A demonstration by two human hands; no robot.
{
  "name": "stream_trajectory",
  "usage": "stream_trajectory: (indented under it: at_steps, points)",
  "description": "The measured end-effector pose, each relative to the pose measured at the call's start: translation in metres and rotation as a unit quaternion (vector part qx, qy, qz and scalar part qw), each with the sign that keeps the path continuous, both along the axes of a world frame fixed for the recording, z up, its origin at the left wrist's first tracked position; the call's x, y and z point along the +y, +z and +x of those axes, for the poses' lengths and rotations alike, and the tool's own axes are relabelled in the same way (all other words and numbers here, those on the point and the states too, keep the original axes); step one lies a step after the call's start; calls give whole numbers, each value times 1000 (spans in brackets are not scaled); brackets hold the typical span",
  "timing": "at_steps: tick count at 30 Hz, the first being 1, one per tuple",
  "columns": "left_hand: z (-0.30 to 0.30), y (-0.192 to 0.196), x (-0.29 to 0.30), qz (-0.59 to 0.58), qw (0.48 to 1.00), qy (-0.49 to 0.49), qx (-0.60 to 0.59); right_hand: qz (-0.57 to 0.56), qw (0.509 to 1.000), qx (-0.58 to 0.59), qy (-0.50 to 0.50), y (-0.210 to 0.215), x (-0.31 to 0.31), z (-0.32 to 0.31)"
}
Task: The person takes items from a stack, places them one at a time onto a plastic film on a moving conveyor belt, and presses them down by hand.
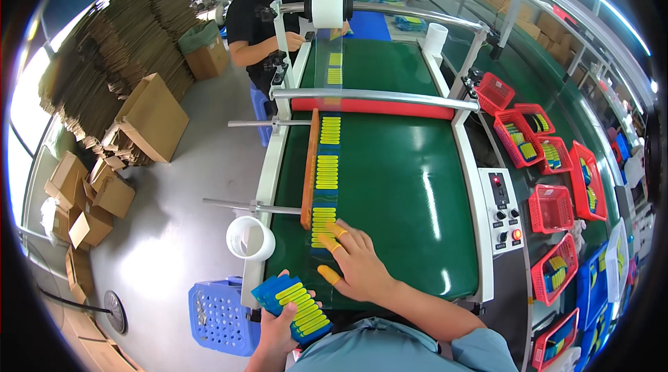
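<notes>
My left hand [277, 331] grips a stack of flat blue pieces [295, 311] with raised yellow bars, held low before the near end of the green conveyor belt [403, 198]. Over the belt, my right hand [362, 267] has its fingers stretched out, yellow covers on several fingertips. Those fingertips touch the nearest piece in a row of blue-and-yellow pieces [327, 172]. The row runs away from me along an orange guide bar [311, 170], under clear film. Farther back it passes beneath a red roller [390, 107].
A film roll [329, 6] sits on a bar across the frame. To the right are a control box [501, 208] and several red baskets [550, 208]. A white tube [250, 238] and blue stool [221, 316] stand left. A person [268, 17] works at the far left side.
</notes>
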State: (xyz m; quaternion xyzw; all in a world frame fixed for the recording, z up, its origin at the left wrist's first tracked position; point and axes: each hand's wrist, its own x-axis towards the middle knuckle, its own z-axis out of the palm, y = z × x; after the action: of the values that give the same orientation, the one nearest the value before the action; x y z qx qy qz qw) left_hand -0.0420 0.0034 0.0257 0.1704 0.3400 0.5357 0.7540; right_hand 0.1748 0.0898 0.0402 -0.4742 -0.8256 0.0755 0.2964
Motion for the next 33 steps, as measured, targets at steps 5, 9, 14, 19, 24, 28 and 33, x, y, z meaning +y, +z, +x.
stream_trajectory:
  at_steps: [5,9,14,19,24,28,33]
  points:
    - [5,-7,4,16,1000,-10,11,-312,903,275,111,20,-44,2]
    - [11,-5,5,7,999,-22,31,-368,880,288,83,13,-57,-2]
    - [10,-6,4,15,999,-20,31,-371,861,341,72,9,-59,0]
    - [13,-4,5,10,999,24,42,-376,834,402,43,-8,-58,5]
    - [2,-8,2,4,1000,4,24,-318,884,340,-51,-28,-26,9]
    - [2,-4,4,7,998,-23,50,-247,936,240,-80,-32,-14,6]
    - [-1,-6,4,15,999,-16,43,-121,988,-5,-94,-27,-8,5]
